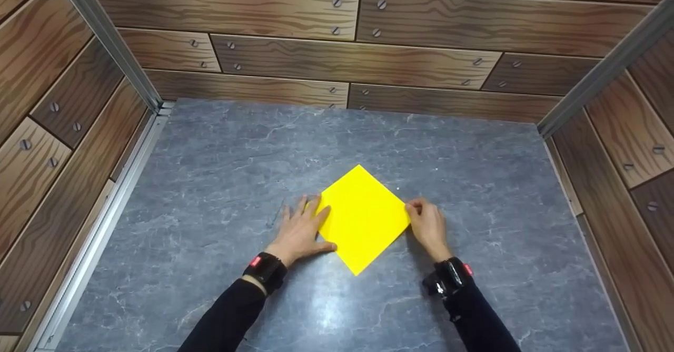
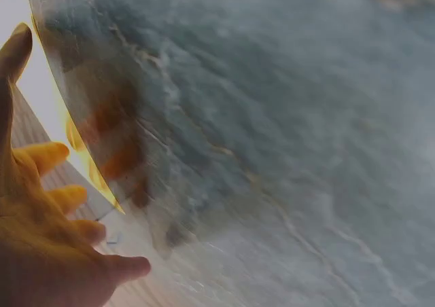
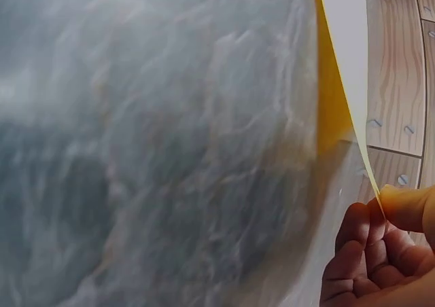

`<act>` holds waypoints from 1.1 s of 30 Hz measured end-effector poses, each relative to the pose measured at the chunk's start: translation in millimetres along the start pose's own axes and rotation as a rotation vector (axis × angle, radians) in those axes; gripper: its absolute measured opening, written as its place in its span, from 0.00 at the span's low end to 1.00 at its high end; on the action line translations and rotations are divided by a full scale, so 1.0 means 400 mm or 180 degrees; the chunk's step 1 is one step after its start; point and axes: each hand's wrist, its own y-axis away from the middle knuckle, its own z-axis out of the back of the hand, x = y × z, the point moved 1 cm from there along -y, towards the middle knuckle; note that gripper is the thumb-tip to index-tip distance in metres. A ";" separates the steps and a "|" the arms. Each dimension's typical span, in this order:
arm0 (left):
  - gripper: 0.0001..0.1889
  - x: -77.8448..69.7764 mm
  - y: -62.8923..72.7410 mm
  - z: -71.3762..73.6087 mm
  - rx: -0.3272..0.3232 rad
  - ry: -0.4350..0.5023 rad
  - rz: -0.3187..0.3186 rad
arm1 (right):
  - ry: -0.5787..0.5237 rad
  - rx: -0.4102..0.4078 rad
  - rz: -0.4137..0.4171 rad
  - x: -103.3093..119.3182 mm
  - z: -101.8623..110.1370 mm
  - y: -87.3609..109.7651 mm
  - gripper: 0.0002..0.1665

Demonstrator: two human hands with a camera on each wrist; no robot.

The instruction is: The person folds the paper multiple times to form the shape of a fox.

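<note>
A square sheet of yellow paper (image 1: 363,220) is turned like a diamond in the head view, one corner pointing toward me. Over its left corner my left hand (image 1: 301,232) lies with fingers spread and fairly straight, the thumb at the lower left edge. In the left wrist view, the fingers (image 2: 68,198) stand apart beside the bright paper edge (image 2: 47,83). My right hand (image 1: 429,225) pinches the right corner between thumb and fingers. The right wrist view has the paper (image 3: 343,56) narrowing to that pinch, its edge raised above the surface, with the other fingers curled below.
Under the paper is a grey marbled tabletop (image 1: 237,146) with a glossy reflection near me. Wood-patterned panels (image 1: 284,51) wall in the back and both sides. Metal profiles (image 1: 100,30) run along the corners. Each wrist wears a black band (image 1: 266,272).
</note>
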 end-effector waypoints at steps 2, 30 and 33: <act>0.51 -0.004 -0.002 -0.003 0.0032 -0.0033 -0.0139 | 0.0011 0.0012 -0.0011 -0.007 0.000 0.000 0.13; 0.48 -0.056 -0.023 -0.033 -0.0172 -0.0112 -0.0168 | 0.1529 0.1127 0.0938 0.043 -0.067 0.071 0.47; 0.48 -0.057 -0.029 -0.029 -0.0169 -0.0147 -0.0152 | 0.1500 0.1122 0.0926 0.042 -0.066 0.064 0.48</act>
